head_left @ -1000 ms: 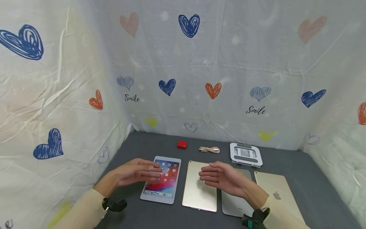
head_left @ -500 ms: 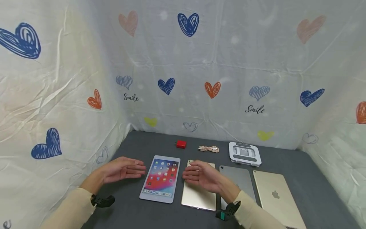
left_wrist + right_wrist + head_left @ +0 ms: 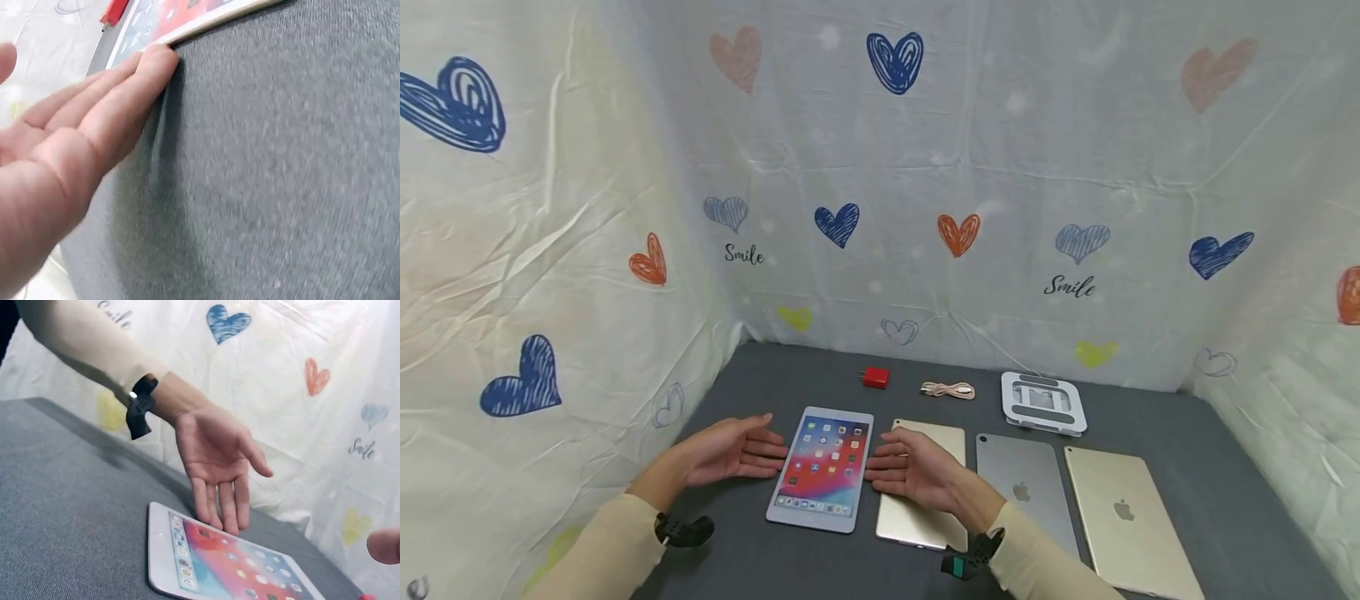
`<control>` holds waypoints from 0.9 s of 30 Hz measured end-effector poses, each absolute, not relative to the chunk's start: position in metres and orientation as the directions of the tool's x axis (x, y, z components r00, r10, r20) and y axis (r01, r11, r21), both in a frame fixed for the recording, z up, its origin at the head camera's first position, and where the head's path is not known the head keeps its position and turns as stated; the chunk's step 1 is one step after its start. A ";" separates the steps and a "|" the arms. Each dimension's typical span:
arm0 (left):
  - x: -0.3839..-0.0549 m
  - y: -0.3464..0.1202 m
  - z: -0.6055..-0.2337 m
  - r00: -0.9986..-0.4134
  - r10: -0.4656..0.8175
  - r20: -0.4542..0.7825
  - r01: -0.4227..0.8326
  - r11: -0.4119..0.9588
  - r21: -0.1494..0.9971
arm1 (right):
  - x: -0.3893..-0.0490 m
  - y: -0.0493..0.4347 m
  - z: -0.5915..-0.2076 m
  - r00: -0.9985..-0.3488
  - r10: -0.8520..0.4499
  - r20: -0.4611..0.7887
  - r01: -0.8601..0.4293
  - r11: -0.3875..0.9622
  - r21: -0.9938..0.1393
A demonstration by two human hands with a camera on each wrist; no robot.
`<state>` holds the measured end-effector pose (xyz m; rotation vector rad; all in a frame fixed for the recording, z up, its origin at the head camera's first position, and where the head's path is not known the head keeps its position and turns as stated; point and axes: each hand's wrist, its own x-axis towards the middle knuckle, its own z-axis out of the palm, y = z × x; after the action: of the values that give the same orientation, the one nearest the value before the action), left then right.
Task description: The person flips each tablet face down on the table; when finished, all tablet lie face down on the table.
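Note:
A white tablet (image 3: 822, 469) lies face up with its lit home screen showing. At its left edge is my left hand (image 3: 735, 452), fingers extended and palm turned inward. In the left wrist view the fingertips (image 3: 164, 55) of this hand are right at the tablet's white border. My right hand (image 3: 917, 471) faces it from the other side, fingertips close to the tablet's right edge. That hand overlaps a gold tablet (image 3: 928, 523) lying back up. Across the tablet, the right wrist view shows the left palm (image 3: 215, 447); of the right hand only a fingertip appears.
Further right lie a grey tablet (image 3: 1028, 475) and a larger gold tablet (image 3: 1123, 508), both back up. Along the back sit a red charger plug (image 3: 875, 377), a bundled cable (image 3: 947, 390) and a white folding stand (image 3: 1043, 404). Heart-printed cloth (image 3: 887, 167) encloses the dark table.
My left hand moved left off the tablet's screen, then slightly back toward its edge. My right hand moved left from the grey and gold tablets to the white tablet's right side.

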<state>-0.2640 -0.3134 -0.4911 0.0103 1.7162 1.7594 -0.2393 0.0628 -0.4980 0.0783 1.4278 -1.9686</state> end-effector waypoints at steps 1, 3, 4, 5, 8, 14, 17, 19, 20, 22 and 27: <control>-0.264 -0.312 -0.491 -0.778 0.449 -0.439 -0.447 0.095 0.889 | -0.239 0.062 -0.498 -0.762 -0.484 -0.431 0.559 -0.155 -0.814; -0.264 -0.310 -0.492 -0.791 0.420 -0.444 -0.444 0.104 0.890 | -0.240 0.061 -0.497 -0.769 -0.467 -0.436 0.557 -0.154 -0.816; -0.263 -0.309 -0.492 -0.799 0.405 -0.445 -0.440 0.110 0.891 | -0.240 0.060 -0.497 -0.773 -0.457 -0.440 0.555 -0.152 -0.818; -0.263 -0.307 -0.493 -0.806 0.392 -0.444 -0.435 0.118 0.893 | -0.240 0.059 -0.496 -0.777 -0.447 -0.444 0.553 -0.148 -0.820; -0.263 -0.304 -0.494 -0.822 0.364 -0.439 -0.418 0.138 0.898 | -0.240 0.057 -0.493 -0.789 -0.415 -0.453 0.549 -0.145 -0.824; -0.266 -0.290 -0.493 -0.825 0.358 -0.437 -0.415 0.142 0.899 | -0.239 0.057 -0.489 -0.799 -0.395 -0.453 0.547 -0.165 -0.821; -0.267 -0.279 -0.489 -0.822 0.371 -0.431 -0.402 0.156 0.902 | -0.238 0.060 -0.487 -0.789 -0.424 -0.445 0.556 -0.185 -0.810; -0.266 -0.271 -0.487 -0.820 0.381 -0.426 -0.393 0.166 0.904 | -0.237 0.063 -0.485 -0.783 -0.445 -0.434 0.562 -0.208 -0.801; -0.265 -0.267 -0.486 -0.817 0.389 -0.425 -0.389 0.171 0.905 | -0.236 0.064 -0.484 -0.782 -0.455 -0.426 0.562 -0.220 -0.798; -0.264 -0.259 -0.484 -0.811 0.398 -0.429 -0.395 0.169 0.903 | -0.234 0.069 -0.483 -0.779 -0.475 -0.409 0.561 -0.239 -0.792; -0.259 -0.240 -0.478 -0.797 0.425 -0.429 -0.408 0.146 0.901 | -0.226 0.085 -0.478 -0.774 -0.501 -0.387 0.541 -0.206 -0.815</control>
<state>-0.2585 -0.2404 -0.4782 0.0160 1.8059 1.7192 -0.2263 0.0855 -0.4776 0.0483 1.3908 -2.0247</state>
